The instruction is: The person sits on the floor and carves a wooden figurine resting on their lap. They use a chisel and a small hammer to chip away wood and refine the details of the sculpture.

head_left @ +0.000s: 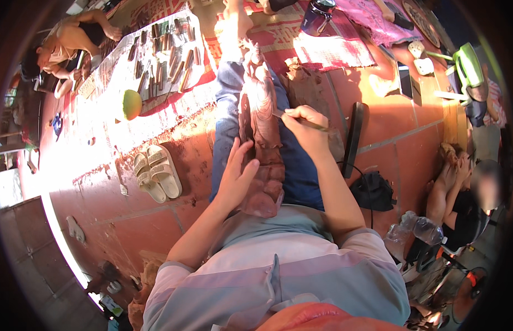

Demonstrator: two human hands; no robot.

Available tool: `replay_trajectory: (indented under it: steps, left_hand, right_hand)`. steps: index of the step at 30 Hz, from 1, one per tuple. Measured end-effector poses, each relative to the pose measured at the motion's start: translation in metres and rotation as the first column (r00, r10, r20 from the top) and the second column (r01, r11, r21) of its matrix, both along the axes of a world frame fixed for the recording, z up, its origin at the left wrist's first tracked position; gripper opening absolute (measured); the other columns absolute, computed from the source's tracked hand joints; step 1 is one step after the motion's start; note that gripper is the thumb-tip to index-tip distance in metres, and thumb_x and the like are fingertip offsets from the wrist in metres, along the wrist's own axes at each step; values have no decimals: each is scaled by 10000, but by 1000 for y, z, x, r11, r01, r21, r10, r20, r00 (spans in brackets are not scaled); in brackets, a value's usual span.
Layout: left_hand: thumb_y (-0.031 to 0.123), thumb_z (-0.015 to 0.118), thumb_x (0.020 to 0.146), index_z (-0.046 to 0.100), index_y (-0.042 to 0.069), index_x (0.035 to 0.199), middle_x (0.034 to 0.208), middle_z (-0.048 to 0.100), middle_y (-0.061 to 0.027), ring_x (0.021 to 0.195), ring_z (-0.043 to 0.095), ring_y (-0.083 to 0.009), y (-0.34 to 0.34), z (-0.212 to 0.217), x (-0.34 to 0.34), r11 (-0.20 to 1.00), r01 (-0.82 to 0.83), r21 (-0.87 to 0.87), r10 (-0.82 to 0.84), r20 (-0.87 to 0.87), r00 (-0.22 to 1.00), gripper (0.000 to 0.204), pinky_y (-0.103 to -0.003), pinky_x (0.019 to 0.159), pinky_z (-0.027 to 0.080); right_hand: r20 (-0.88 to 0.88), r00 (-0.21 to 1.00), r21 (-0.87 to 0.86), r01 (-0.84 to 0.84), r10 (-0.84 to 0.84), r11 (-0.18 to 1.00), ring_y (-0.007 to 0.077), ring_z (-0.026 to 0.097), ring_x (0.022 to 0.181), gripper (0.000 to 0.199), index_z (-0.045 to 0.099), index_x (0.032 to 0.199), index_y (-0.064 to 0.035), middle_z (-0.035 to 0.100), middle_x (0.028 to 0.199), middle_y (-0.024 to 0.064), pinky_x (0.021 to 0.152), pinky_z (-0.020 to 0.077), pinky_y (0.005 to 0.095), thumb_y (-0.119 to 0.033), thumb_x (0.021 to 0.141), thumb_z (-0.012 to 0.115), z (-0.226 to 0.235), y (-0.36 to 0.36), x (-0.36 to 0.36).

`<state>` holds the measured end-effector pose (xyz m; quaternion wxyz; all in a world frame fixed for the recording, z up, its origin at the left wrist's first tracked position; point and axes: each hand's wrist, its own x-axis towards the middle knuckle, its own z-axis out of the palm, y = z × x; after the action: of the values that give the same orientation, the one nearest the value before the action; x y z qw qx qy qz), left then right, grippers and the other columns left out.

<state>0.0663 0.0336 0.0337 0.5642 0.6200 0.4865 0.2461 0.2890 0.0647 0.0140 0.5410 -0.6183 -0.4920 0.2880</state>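
Carving, a long reddish-brown wooden-looking figure [263, 113], lies lengthwise on the lap btwn legs in blue trousers [225, 124], blocky base nr the belly. Prob. fairly heavy & stiff, not v. slippery; fine relief at the far end could chip, so best held by base or thick mid. Left hand [237, 176]: fingers apart, laid along its side, no full grip. Right hand [310, 132]: fingers clamped on a slim tool w/ greenish handle [320, 127], tip at the figure. Further out: beige strapped sandals [158, 173] on reddish tiled floor [121, 237].
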Motion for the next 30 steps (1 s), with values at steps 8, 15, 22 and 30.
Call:
replay_trajectory:
  steps: [8, 15, 22, 30]
  left_hand:
    - [285, 584, 908, 433, -15, 1390, 1493, 334, -274, 1403, 258, -469, 111, -22, 63, 705, 404, 582, -130, -455, 881, 587, -505, 1157, 213]
    - [299, 606, 920, 635, 72, 1238, 1496, 391, -183, 1418, 323, -330, 74, 25, 12, 554, 809, -194, -814, 74, 576, 392, -487, 1160, 223]
    - [282, 647, 883, 527, 113, 1387, 1584, 228, -163, 1455, 245, -292, -8, 26, -1, 983, 164, -81, -173, -119, 978, 545, -398, 1159, 218]
    - [279, 698, 851, 569, 126, 1336, 1588, 163, -210, 1453, 237, -351, -11, 24, 5, 987, 140, -83, -147, -81, 986, 524, -422, 1147, 265]
  right_hand:
    - [-283, 950, -51, 127, -136, 991, 108, 652, 850, 106, 675, 842, 19, 714, 903, 90, 791, 504, 260, -71, 822, 726, -22, -27, 30]
    - [-251, 961, 52, 137, -120, 989, 101, 647, 811, 124, 672, 863, 30, 695, 887, 78, 732, 508, 256, -68, 816, 731, -23, -3, 19]
    - [55, 994, 279, 74, -93, 957, 129, 653, 764, 96, 653, 853, 8, 675, 871, 88, 688, 520, 245, -21, 797, 725, -24, 33, -5]
    - [136, 988, 254, 36, -72, 967, 144, 628, 654, 93, 636, 809, 12, 650, 776, 94, 614, 490, 254, -16, 772, 717, -1, 34, -3]
